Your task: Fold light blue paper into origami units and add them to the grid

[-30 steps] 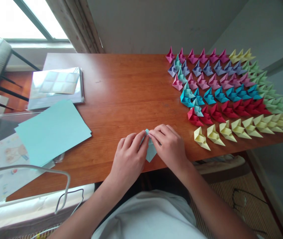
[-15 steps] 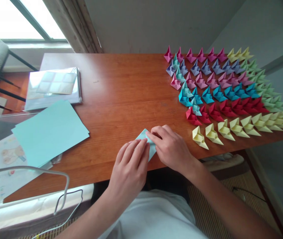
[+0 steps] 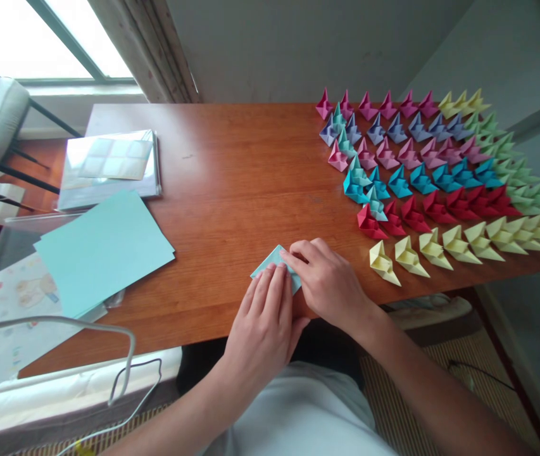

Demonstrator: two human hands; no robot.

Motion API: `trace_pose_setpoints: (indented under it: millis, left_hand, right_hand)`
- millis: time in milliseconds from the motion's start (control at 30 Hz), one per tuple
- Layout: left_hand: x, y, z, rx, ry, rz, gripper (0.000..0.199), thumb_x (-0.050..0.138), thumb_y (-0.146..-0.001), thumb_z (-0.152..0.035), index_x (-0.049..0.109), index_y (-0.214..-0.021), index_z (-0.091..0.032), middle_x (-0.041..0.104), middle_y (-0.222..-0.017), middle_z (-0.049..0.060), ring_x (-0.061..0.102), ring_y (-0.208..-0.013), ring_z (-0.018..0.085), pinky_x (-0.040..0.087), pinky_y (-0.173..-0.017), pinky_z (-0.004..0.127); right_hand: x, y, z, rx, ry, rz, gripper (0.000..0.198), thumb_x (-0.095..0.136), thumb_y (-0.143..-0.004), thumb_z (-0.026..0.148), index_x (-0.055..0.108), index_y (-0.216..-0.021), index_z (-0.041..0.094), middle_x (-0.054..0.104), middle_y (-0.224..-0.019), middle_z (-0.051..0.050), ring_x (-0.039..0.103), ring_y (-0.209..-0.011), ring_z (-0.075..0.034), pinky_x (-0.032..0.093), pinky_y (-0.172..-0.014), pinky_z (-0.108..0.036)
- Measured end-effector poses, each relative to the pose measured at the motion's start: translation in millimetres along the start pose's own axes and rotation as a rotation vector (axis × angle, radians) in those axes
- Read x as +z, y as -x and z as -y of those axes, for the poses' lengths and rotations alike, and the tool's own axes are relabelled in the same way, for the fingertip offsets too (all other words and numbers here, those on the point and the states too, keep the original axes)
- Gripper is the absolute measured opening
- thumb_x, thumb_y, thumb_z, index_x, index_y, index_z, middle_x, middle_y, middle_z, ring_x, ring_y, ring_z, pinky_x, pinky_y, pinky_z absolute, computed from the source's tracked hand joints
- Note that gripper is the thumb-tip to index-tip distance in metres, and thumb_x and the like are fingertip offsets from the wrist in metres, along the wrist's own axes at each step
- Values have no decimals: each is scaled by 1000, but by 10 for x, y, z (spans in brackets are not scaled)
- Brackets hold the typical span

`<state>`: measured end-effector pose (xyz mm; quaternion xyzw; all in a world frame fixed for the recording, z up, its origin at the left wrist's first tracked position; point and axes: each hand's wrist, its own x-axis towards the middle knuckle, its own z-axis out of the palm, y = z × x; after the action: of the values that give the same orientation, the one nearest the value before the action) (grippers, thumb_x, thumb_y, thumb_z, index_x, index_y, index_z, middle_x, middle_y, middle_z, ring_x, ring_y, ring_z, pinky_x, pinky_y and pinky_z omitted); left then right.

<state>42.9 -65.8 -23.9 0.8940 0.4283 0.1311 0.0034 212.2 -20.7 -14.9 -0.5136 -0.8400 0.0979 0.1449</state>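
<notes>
A small piece of folded light-blue paper [image 3: 270,256] lies on the table near its front edge, partly covered by both hands. My left hand [image 3: 263,316] rests on the paper's lower part, fingers stretched out flat and close together, thumb out to the right. My right hand [image 3: 329,278] has its fingers curled, with the index fingertip on the paper near its top corner. Its thumb is hidden. Just to the right stands the nearest of several pale yellow origami pieces [image 3: 383,263].
Rows of folded pieces, among them red ones [image 3: 414,214], fill the right side of the wooden table [image 3: 232,171]. On the left lie light-blue sheets [image 3: 108,253], a plastic-wrapped pack [image 3: 108,190] and printed paper [image 3: 8,316]. A grey cable [image 3: 130,354] loops at the front left.
My left hand has flattened and drawn slightly back toward me, its thumb now out to the side, and more of the folded paper shows. My right hand stays at the paper's top corner.
</notes>
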Motion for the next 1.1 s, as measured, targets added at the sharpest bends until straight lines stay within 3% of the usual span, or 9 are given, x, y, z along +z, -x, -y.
trace_pose_setpoints:
  millis: [233,400,633,733,867,1100]
  left_hand:
    - [83,28,4,12,-18,-16,72,50,-96,-53,51,-138,6,54,-144,26,48,-136,39,35,-116,48]
    - [68,20,-23,-11,-40,39,77,48,-93,-64,51,-142,-4,51,-147,23,46,-137,39,35,-116,48]
    - [-22,-86,-148,-90,-66,193,99,71,-73,-70,40,-152,-19,48,-147,24,45,-137,44,40,-112,55]
    - [-23,-101,-167,-89,-78,201,99,73,-73,-65,36,-154,-20,48,-148,25,44,-138,44,40,-112,56]
    - [17,-53,-126,-46,-72,156,96,67,-79,-67,40,-151,-9,48,-148,27,46,-137,43,39,-114,54]
    - [-44,-26,27,45,-59,143,87,53,-90,-65,47,-144,3,47,-151,25,43,-140,39,38,-115,49]
  right_hand:
    - [-5,-13,-50,-6,-71,17,35,47,-98,13,65,-127,19,67,-114,-10,54,-100,-26,52,-84,-40]
    - [-52,-35,-129,3,-269,10,37,45,-97,11,66,-127,18,66,-112,-10,55,-99,-24,53,-87,-40]
    - [-47,47,-192,58,-462,-136,44,38,-94,4,62,-129,15,66,-114,-11,58,-104,-23,51,-95,-43]
    - [7,174,-124,92,-381,-221,41,40,-97,7,62,-130,16,65,-115,-12,57,-107,-24,51,-96,-44]
    - [110,397,-10,89,-248,-246,41,42,-98,7,61,-132,20,66,-117,-11,57,-107,-24,52,-92,-43]
    - [130,557,129,100,152,-121,44,47,-96,9,58,-138,18,64,-131,-13,54,-113,-30,45,-89,-46]
